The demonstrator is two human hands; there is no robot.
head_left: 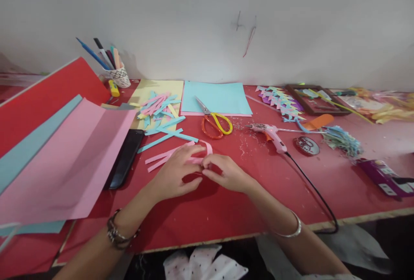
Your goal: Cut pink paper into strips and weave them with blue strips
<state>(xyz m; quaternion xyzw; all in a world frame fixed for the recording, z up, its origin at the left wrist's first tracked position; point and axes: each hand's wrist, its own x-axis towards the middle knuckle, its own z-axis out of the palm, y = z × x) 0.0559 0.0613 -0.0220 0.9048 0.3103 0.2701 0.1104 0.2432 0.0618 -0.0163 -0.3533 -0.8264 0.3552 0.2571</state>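
Note:
A pink paper strip [208,145] curls up above the red table between my hands. My right hand [228,173] is closed in a pinch on this strip, thumb and forefinger together. My left hand [176,173] is just to the left, its fingers spread and curved, with fingertips close to the right ones; whether they touch the strip is hard to see. Flat pink strips [158,159] lie partly under the left hand. Beyond them are blue strips [161,140] and a heap of pink, blue and yellow strips [160,105] on a yellow sheet [136,94].
Scissors [215,120] lie before blue paper [215,96]. A pink glue gun [271,136] with a black cord rests at right, near a round tin [306,145] and a purple box [384,176]. Large pink paper [71,155] and a black phone [125,159] are at left.

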